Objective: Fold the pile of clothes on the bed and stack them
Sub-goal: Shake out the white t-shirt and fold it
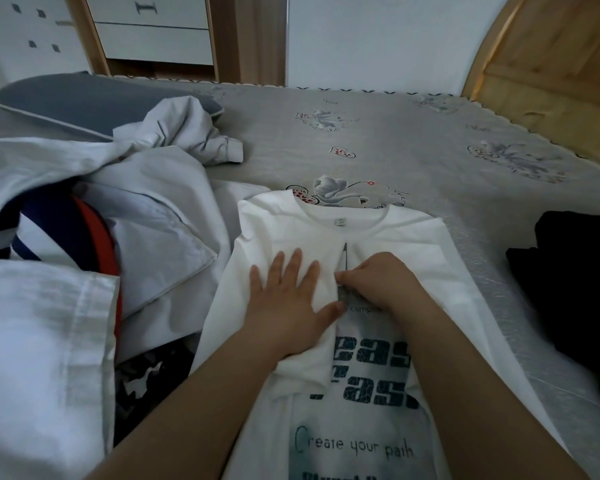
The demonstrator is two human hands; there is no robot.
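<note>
T-shirt (413,233): white, printed, flat on the bed (430,140), right of the unfolded pile (94,209).
My left hand (288,299): fingers straight, pressing its folded-in sleeve.
My right hand (378,278): pinching the fabric beside it.

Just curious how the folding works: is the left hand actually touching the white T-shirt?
Touching. The head view shows the left hand lying flat, fingers spread, on the folded-in side of the white T-shirt, with no gap beneath.
</note>
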